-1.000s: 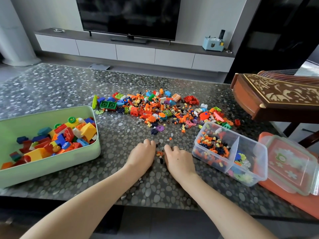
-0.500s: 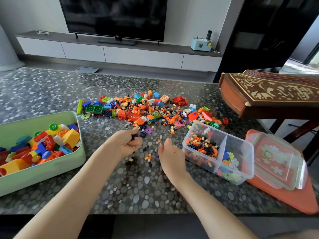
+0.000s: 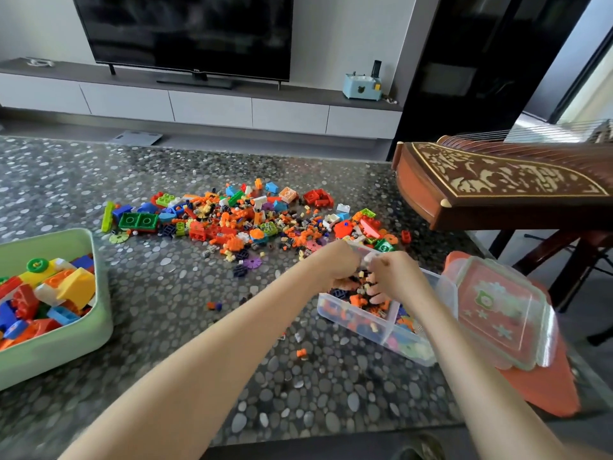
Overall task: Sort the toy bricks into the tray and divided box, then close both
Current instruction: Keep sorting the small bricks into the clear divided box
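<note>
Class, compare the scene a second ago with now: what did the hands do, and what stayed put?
Both hands moved right from the tabletop, where they were gathering small bricks. The left hand and right hand now meet over the divided box, at its orange-brick compartment. Their grip is too blurred to tell. The green tray, brick pile and lid stayed put.

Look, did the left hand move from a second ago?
Yes. The left hand went right, from the table left of the clear box to above its left compartment.

Scattered bricks (image 3: 238, 224), tray (image 3: 49, 356), divided box (image 3: 374, 330) – open
</note>
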The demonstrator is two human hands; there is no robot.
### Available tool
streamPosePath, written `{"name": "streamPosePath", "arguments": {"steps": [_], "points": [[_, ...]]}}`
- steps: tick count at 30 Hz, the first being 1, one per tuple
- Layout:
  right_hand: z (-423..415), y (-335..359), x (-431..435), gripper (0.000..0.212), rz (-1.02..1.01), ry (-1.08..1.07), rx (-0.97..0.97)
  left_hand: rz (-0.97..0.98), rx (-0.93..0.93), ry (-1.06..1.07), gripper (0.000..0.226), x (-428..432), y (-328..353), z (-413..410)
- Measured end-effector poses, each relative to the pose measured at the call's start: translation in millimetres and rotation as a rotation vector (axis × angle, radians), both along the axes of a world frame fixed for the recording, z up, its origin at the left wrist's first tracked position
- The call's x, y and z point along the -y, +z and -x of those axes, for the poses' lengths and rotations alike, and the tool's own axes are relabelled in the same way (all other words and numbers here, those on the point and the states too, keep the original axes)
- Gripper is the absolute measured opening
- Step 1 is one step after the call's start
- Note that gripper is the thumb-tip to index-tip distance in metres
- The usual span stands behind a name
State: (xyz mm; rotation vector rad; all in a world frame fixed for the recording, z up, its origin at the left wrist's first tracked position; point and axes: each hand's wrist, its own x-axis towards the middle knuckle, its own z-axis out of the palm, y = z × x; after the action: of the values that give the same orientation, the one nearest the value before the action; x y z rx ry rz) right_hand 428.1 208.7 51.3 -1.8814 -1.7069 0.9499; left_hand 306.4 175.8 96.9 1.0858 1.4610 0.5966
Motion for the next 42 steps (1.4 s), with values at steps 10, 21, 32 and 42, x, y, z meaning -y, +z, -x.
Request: {"name": "streamPosePath", "arguments": {"steps": [10,21,32,42], "points": [[12,19,61,0.041,-0.701,0.116,0.036,-0.296,-0.203,0.066,0.024,28,3,50],[92,-62,119,0.098,-0.561,0.444,0.729,-0.262,-1.391,-0.016,0.083,125,-90,172],[122,-64,69,0.035,-0.823,0.702,0.722,-0.598,-1.304,-0.286,0.056,91,-101,160],[113,-65,92,0.036,-0.721,0.564,0.799,-0.554,-1.273,-0.193,0.02,94,-105,155]]}}
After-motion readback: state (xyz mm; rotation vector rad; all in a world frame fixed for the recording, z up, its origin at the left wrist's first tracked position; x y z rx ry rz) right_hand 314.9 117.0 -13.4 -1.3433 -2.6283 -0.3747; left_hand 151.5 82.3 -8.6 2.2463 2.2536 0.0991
